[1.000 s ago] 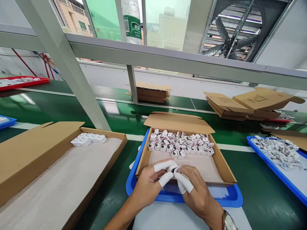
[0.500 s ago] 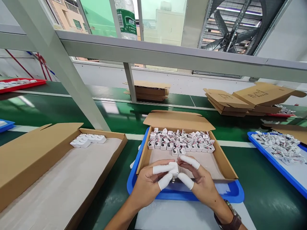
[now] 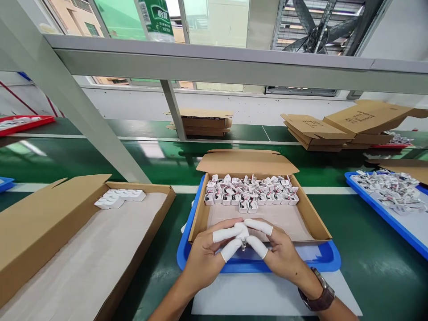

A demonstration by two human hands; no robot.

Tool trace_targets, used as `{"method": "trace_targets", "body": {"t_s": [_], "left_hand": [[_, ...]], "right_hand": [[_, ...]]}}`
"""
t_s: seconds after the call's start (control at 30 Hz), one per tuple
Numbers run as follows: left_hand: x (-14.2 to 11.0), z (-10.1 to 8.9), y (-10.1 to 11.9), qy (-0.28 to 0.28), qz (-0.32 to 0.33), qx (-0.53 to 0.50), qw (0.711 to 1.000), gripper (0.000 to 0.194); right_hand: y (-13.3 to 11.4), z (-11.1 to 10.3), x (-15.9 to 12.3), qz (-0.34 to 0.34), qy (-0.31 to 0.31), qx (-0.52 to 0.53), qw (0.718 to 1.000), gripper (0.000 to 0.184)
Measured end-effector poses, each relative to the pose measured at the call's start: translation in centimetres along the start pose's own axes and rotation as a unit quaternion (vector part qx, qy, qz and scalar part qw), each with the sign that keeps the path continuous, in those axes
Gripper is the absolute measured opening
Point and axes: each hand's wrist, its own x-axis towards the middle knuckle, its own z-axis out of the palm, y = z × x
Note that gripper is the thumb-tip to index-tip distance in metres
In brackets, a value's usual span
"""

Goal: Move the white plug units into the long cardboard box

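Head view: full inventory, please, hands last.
Held piece: 1, white, between both hands
Wired pieces: many, white, middle box
Middle box: 1, brown, middle tray
Middle tray: 1, blue, centre
Sheet: 1, white, bottom centre
Left box: 1, brown, left
Left pieces: several, white, left box
Right tray: 1, blue, right
Loose pieces: many, white, right tray
Edge tray: 1, blue, left edge
Red trays: 2, red, back left and right
Back boxes: several, brown, back
Bottle: 1, green label, upper left
Fan: 1, dark, top right
Frame: 1, grey, across top
Windows: several, greenish, top
Worktop: 1, green, under trays
Watch: 1, brown, right wrist
Left hand: 1, white finger-covers, on held piece
Right hand: 1, white finger-covers, on held piece
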Motion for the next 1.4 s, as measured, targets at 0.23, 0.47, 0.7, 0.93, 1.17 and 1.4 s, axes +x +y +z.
{"method": "trace_targets", "body": {"t_s": [0.23,0.47,0.7,0.93,1.17,1.4], "left_hand": [[-0.2,0.5,0.3,0.011,0.031,0.048,0.998,0.031],[-0.2,1.0,0.2,0.018,0.014,0.084,0.996,0.024],[0.2,0.6,1.0,-0.05,-0.045,0.076,0.995,0.035],[-0.2,0.9,-0.2,-0.004,-0.015,0.204,0.979,0.047],[-0.2,1.3,-0.5,0.026,0.019,0.185,0.982,0.049],[-0.4,0.5,-0.6,0.021,-0.033,0.093,0.995,0.047]], "right_hand": [[0.0,0.4,-0.1,0.02,0.009,-0.003,1.0,0.041],[0.5,0.7,-0.5,0.086,0.003,0.064,0.994,0.038],[0.4,0.5,0.4,0.133,0.033,0.139,0.981,0.045],[-0.3,0.3,0.8,0.172,0.016,0.176,0.969,0.047],[-0.4,-0.3,0.9,0.193,0.001,0.161,0.968,0.032],[-1.2,0.1,-0.2,-0.052,0.147,-0.032,0.987,0.032]]}}
